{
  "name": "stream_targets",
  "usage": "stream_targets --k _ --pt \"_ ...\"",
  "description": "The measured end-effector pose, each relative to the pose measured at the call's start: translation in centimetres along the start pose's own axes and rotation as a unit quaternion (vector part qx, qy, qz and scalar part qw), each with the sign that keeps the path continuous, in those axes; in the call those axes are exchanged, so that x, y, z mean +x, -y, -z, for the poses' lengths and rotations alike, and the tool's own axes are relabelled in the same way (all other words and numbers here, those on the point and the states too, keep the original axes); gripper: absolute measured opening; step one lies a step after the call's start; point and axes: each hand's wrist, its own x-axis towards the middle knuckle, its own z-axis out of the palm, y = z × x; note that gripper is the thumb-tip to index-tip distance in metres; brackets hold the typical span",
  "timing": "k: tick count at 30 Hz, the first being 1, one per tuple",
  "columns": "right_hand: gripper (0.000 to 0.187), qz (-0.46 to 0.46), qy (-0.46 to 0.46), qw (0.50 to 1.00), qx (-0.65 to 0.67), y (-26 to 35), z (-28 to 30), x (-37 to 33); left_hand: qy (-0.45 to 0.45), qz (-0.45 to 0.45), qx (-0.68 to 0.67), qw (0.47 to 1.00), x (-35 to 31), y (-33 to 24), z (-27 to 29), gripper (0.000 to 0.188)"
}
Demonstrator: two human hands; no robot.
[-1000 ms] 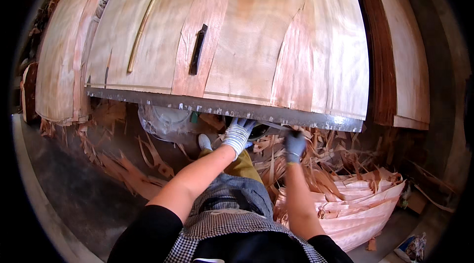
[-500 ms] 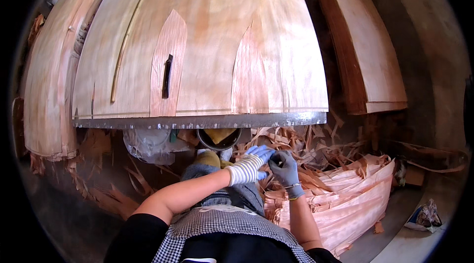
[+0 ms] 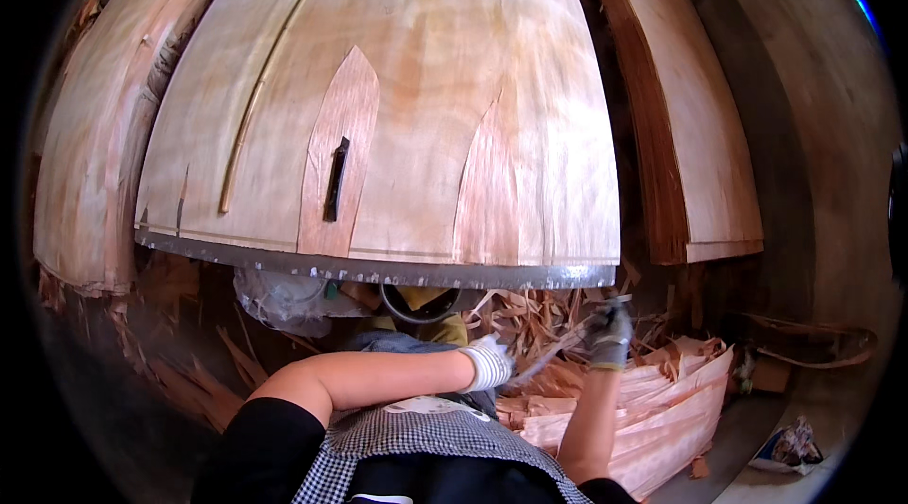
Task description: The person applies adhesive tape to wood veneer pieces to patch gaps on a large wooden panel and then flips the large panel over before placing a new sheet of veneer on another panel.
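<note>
My left hand (image 3: 489, 362), in a pale glove with a striped cuff, is low in front of my apron, its blurred fingers closed. From it a pale greyish strip (image 3: 550, 355) runs up toward my right hand (image 3: 608, 334). That hand, in a grey glove, is closed just below the right front corner of the large board stack. Something small and dark shows at its fingertips, too blurred to name. On the stack of wood veneer sheets (image 3: 416, 116) lie a black-handled tool (image 3: 337, 180), a pointed veneer patch (image 3: 316, 220) and a long thin stick (image 3: 260, 78).
A metal edge (image 3: 407, 274) runs along the stack's front. Below are a dark bucket (image 3: 421, 315), a clear plastic bag (image 3: 279, 299) and veneer scraps (image 3: 530, 320). A bundle of veneer (image 3: 653, 419) lies at right; other stacks (image 3: 686, 107) stand on both sides.
My hands have moved apart: the right went up and rightward, the left slightly down. A pale strip now stretches between them. My view has shifted a little.
</note>
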Motion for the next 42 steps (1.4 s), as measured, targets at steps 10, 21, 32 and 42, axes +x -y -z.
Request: stream_targets --k 10,21,32,42 --pt "0.018 0.175 0.269 0.691 -0.648 -0.3 -29.8 13.4 -0.551 0.412 -0.239 0.686 0.5 26.4 9.2 0.037" --pt "0.038 0.244 0.304 0.565 -0.728 -5.6 -37.3 21.2 -0.377 0.424 0.096 0.818 4.8 35.4 9.2 0.04" --pt "0.02 -0.04 0.489 0.448 -0.748 -7.0 -25.7 6.4 -0.487 0.541 -0.015 0.685 -4.4 26.0 4.2 0.037" --pt "0.028 0.32 0.423 0.285 -0.798 -10.9 -20.2 4.0 -0.229 0.478 0.032 0.847 -1.6 12.2 -5.8 0.059"
